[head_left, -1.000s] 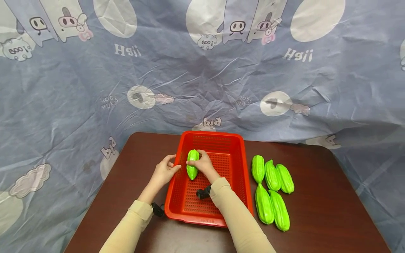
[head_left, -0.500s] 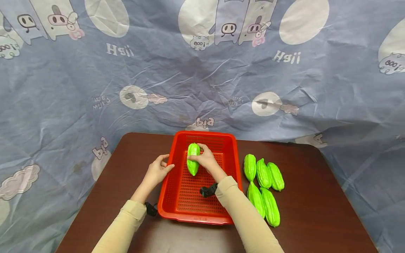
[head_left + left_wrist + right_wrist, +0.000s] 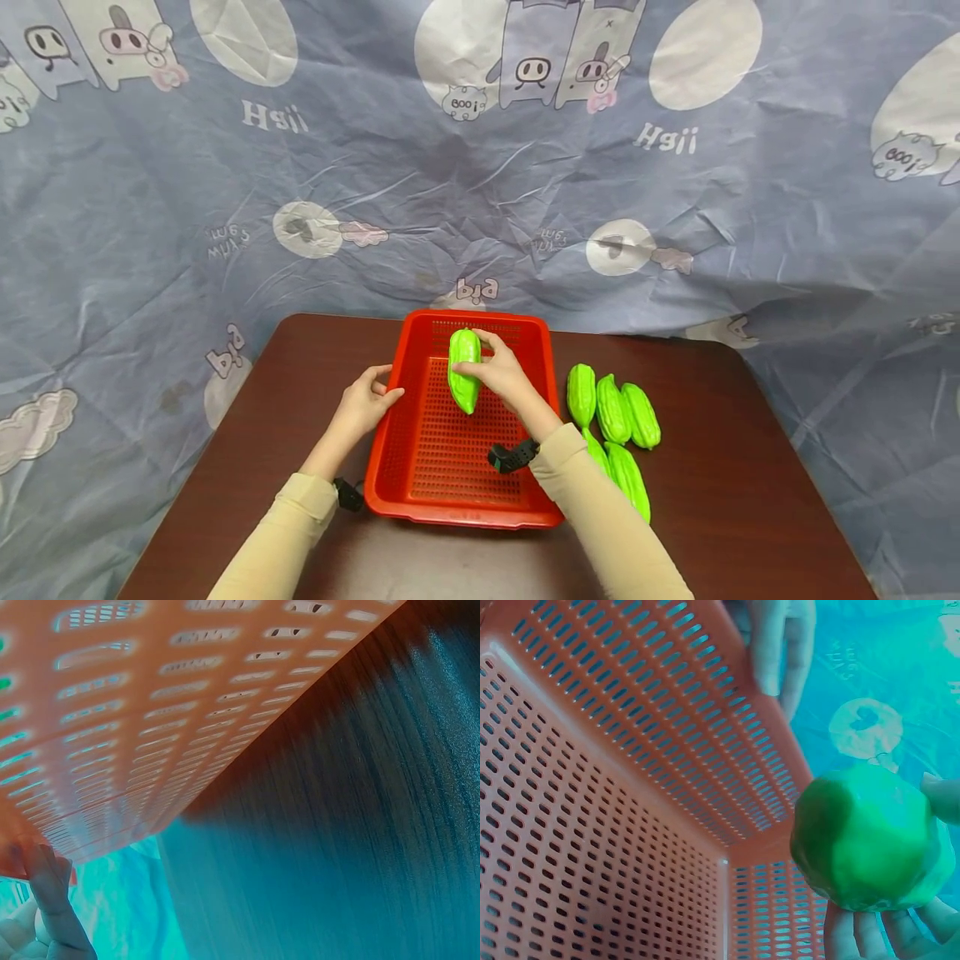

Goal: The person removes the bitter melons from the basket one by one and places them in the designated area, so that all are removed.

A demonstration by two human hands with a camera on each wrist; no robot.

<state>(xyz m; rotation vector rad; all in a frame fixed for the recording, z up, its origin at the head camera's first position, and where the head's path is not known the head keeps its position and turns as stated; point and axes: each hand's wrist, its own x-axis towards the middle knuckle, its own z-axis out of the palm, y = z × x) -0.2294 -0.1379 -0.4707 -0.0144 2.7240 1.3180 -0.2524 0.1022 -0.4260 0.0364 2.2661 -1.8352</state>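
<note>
My right hand (image 3: 506, 377) grips a bright green ridged bitter melon (image 3: 465, 385), thumb on the near side. It is held up over the red plastic basket (image 3: 465, 518), apart from the basket's bottom. In the right wrist view the melon (image 3: 862, 840) is seen end-on, with fingers (image 3: 900, 934) beneath it. On the basket's left rim, my left hand (image 3: 362, 408) holds on, its thumb towards the inside. The left wrist view shows its fingers (image 3: 52, 892) against the basket's perforated side (image 3: 172, 697).
Several more bitter melons (image 3: 615, 410) lie in two rows on the brown table (image 3: 720, 500), right of the basket. The right sleeve (image 3: 600, 508) partly hides the nearer row. A printed grey-blue cloth (image 3: 450, 208) hangs behind the table.
My right hand has raised the bitter melon from low in the basket and shifted it rightward within it. The left hand stays at the rim. The head view has turned slightly right.
</note>
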